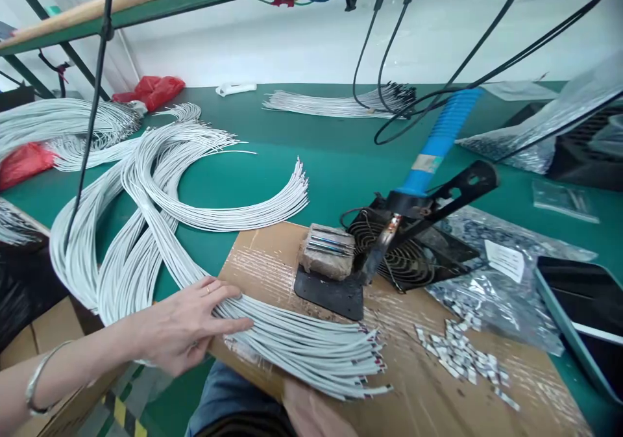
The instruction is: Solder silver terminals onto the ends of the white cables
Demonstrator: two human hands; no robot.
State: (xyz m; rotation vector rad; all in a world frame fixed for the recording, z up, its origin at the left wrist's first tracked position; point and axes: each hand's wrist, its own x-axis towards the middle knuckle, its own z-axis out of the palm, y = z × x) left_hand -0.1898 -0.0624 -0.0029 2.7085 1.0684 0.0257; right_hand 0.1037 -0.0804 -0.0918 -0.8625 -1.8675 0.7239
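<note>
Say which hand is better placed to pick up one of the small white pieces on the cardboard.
Probably the right hand: only partly visible at the lower edge, it is nearer the white pieces, while the left hand lies on the white wires.

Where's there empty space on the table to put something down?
Bare green tabletop lies between the curled white wires and the straight wire bundle behind. There's also bare cardboard in front of the small white pieces. It's crowded around the soldering iron and fan, and among the piled wires at left.
</note>
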